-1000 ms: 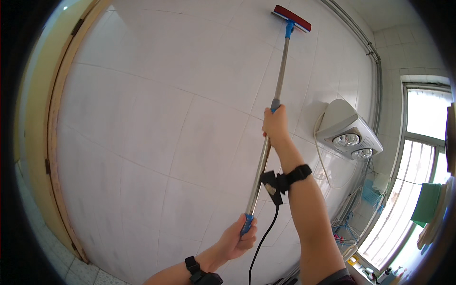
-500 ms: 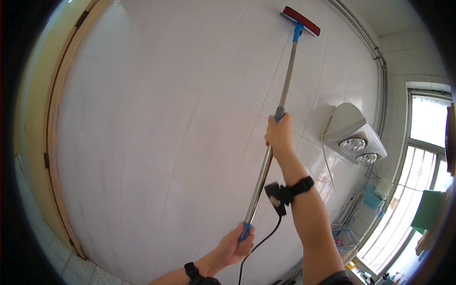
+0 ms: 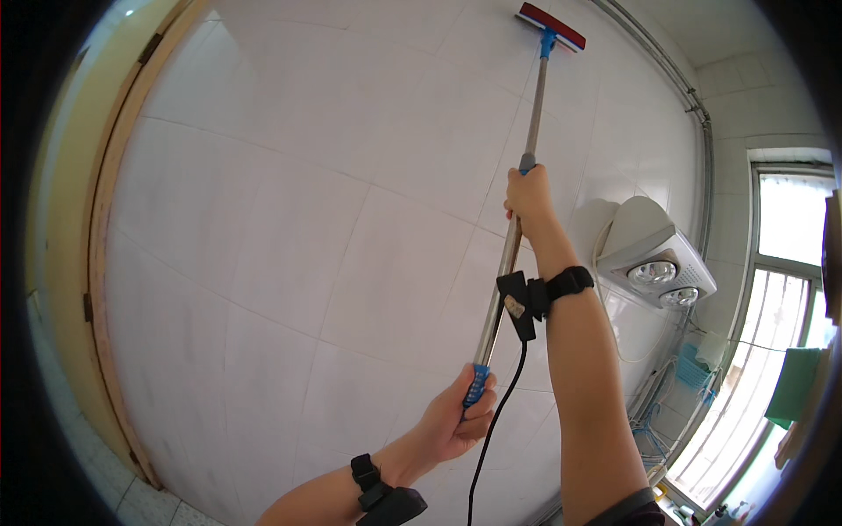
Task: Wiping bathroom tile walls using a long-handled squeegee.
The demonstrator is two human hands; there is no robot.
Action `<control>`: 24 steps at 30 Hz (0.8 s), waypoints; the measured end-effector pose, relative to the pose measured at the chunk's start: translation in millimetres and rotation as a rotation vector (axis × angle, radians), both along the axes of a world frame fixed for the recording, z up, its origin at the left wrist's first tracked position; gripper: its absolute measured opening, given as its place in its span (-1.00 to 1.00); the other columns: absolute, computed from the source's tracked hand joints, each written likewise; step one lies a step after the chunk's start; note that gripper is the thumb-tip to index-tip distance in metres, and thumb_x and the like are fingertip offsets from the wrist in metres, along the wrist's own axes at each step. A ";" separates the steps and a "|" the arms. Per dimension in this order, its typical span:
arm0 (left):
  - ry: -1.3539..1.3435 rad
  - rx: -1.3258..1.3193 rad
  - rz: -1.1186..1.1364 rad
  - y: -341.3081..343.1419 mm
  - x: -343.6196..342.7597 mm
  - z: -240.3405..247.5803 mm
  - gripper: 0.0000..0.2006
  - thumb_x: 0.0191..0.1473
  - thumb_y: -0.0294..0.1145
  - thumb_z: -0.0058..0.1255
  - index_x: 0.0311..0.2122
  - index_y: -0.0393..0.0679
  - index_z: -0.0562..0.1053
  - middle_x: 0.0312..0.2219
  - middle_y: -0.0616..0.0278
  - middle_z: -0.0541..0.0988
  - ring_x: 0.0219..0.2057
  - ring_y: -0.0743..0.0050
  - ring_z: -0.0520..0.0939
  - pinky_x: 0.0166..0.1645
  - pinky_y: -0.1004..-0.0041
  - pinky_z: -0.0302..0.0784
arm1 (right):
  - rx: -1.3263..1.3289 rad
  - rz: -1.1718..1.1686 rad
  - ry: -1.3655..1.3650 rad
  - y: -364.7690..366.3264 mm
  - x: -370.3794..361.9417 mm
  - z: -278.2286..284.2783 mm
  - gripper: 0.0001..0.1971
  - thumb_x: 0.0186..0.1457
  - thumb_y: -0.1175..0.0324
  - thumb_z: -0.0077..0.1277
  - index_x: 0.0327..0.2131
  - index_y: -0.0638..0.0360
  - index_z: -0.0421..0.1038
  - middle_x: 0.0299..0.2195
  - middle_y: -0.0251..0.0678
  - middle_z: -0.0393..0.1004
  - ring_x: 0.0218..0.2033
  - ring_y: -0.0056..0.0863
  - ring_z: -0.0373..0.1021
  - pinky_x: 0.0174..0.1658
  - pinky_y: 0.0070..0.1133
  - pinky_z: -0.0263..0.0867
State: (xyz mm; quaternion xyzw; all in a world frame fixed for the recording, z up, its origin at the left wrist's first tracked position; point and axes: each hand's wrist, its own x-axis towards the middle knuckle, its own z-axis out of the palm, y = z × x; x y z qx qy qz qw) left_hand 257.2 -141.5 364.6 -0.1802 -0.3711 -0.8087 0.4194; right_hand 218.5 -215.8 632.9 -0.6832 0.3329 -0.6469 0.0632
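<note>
Both my hands hold one long-handled squeegee with a metal pole and a blue joint below its red head. My left hand is closed round the blue grip at the pole's lower end. Higher up, my right hand wraps the pole just under its grey collar. The squeegee's red head is at the upper part of the white tiled wall; whether it presses on the tiles I cannot tell. Each wrist wears a black strap with a dark device, and a black cable hangs from the right one.
A white heater with two round lamps is mounted on the wall right of my right arm. Pipes run along the upper right corner. A barred window, a green cloth and a blue basket are at right; a wooden door frame stands at left.
Both hands have moved up with the squeegee, the left one also to the right. The red head has shifted slightly higher on the wall. Both grips stay closed.
</note>
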 end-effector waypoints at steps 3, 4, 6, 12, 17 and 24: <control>-0.030 0.020 0.072 2.1 3.8 -3.9 -0.64 0.06 0.00 -0.45 -0.45 -0.10 0.21 -0.82 0.47 0.01 -0.85 0.72 -0.04 -0.77 0.69 -0.16 | -0.007 0.020 0.011 -8.8 2.6 -9.6 -0.82 -0.05 0.40 -0.22 -0.44 0.29 0.03 -0.75 -0.36 0.12 -0.84 -0.58 0.10 -0.83 -0.58 0.03; -0.038 0.042 0.094 3.8 4.0 -14.6 -0.64 0.06 0.01 -0.44 -0.45 -0.10 0.21 -0.82 0.47 0.02 -0.85 0.72 -0.04 -0.77 0.69 -0.16 | -0.021 0.026 0.026 -8.1 0.7 -16.9 -0.83 -0.05 0.40 -0.22 -0.45 0.28 0.03 -0.75 -0.36 0.11 -0.84 -0.58 0.09 -0.84 -0.59 0.03; -0.041 0.071 0.116 0.6 3.3 -43.4 -0.63 0.05 0.02 -0.43 -0.45 -0.10 0.21 -0.81 0.46 0.02 -0.85 0.72 -0.04 -0.77 0.69 -0.16 | -0.007 0.050 0.018 -7.9 1.7 -46.9 -0.83 -0.05 0.41 -0.23 -0.45 0.26 0.02 -0.76 -0.36 0.10 -0.85 -0.58 0.09 -0.84 -0.60 0.03; -0.010 0.128 -0.025 11.9 -10.6 -103.9 -0.60 0.00 0.08 -0.38 -0.44 -0.11 0.20 -0.80 0.45 0.05 -0.84 0.72 -0.02 -0.76 0.69 -0.15 | 0.075 0.082 0.065 11.5 -4.3 -100.1 -0.76 -0.03 0.40 -0.24 -0.35 0.36 0.02 -0.68 -0.25 0.20 -0.80 -0.52 0.17 -0.80 -0.57 0.14; -0.043 0.121 0.067 11.1 -8.2 -41.7 -0.64 0.04 0.02 -0.40 -0.43 -0.10 0.21 -0.80 0.46 0.04 -0.83 0.73 -0.02 -0.75 0.70 -0.14 | -0.026 0.098 0.028 -5.6 -5.1 -49.0 -0.82 -0.04 0.41 -0.23 -0.42 0.26 0.00 -0.75 -0.37 0.10 -0.85 -0.62 0.06 -0.84 -0.62 0.03; -0.031 -0.028 0.159 -3.6 10.7 15.8 -0.64 0.07 0.00 -0.48 -0.43 -0.09 0.21 -0.80 0.47 0.02 -0.83 0.74 -0.04 -0.77 0.69 -0.17 | -0.041 0.072 -0.004 -10.9 11.4 15.4 -0.83 -0.06 0.42 -0.20 -0.51 0.29 0.05 -0.74 -0.32 0.13 -0.82 -0.59 0.11 -0.83 -0.61 0.04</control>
